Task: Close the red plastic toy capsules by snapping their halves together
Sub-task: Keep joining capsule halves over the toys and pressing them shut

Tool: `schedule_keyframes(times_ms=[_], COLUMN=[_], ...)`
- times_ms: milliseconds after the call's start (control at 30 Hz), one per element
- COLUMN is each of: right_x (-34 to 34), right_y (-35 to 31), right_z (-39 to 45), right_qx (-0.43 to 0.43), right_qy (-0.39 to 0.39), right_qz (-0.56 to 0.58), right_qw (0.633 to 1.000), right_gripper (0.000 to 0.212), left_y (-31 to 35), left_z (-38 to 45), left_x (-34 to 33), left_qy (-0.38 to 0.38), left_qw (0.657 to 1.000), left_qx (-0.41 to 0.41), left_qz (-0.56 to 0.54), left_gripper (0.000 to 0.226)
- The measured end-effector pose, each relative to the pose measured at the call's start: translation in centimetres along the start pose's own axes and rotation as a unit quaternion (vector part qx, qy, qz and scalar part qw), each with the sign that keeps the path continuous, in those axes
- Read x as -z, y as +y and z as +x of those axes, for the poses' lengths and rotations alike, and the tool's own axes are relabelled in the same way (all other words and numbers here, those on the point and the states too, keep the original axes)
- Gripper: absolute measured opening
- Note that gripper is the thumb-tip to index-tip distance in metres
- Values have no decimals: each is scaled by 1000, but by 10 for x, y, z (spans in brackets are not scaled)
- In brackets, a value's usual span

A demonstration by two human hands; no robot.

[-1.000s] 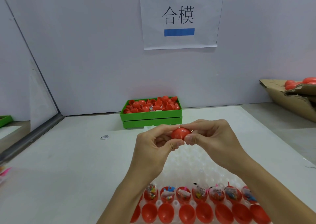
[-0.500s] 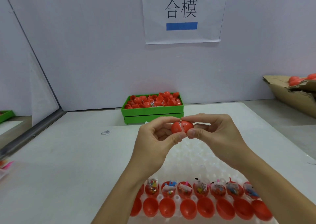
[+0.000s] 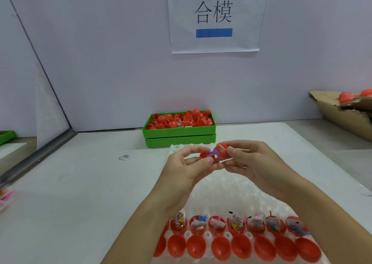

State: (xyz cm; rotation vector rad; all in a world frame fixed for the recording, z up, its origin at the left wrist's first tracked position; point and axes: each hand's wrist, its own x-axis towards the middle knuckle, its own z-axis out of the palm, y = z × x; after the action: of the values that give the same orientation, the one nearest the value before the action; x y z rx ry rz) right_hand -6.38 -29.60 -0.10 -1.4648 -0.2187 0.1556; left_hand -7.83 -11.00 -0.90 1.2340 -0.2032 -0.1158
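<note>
Both hands are raised above the table (image 3: 84,193), in front of the green tray (image 3: 179,137). I note the left hand (image 3: 186,170) pinches one red capsule half (image 3: 205,155) between thumb and fingers; the right hand (image 3: 255,163) pinches the other half (image 3: 221,150). The two halves sit just beside each other but tilted apart, not snapped. A purple toy (image 3: 213,153) and some clear wrapping show in the gap between them (I cannot tell which half it rests in). So each grip is clamped on its own half.

Below the wrists, a clear plastic blister tray (image 3: 227,191) lies on the table. Its nearest row holds empty red halves (image 3: 221,247); the row behind holds halves filled with small toys (image 3: 236,224).

The green tray is heaped with loose red halves (image 3: 179,119). A cardboard box (image 3: 342,118) sits at far right. A paper sign (image 3: 214,17) hangs on the wall.
</note>
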Motion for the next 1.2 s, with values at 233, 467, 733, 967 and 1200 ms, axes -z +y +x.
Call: schedule_keyframes(times_ms=[233,467,733,967,1200], right_x=[-3,-4,-3,-7,-13], right_y=[-7,-13,-13,-9,-5], right_z=[-7,-11,-12,-7,-5], right_qx=[223,295,329,394,422], right_qy=[103,41,41,77,155], right_qz=[-353,-503,-521,-495,-451], right_qw=[903,811,786,770,771], right_gripper=[26,25,16,16,9], left_y=[-5,-8,-10,-9,-8], left_z=[2,1,1,1,0], left_x=[0,-2,-3,-3,-4], left_qy=[8,-44,-37,-29,-25], left_qw=[1000,999,999,1000,1000], left_qx=[-10,0,8,6,2], left_qz=[18,12,28,7,17], left_gripper=[23,37,45,46,46])
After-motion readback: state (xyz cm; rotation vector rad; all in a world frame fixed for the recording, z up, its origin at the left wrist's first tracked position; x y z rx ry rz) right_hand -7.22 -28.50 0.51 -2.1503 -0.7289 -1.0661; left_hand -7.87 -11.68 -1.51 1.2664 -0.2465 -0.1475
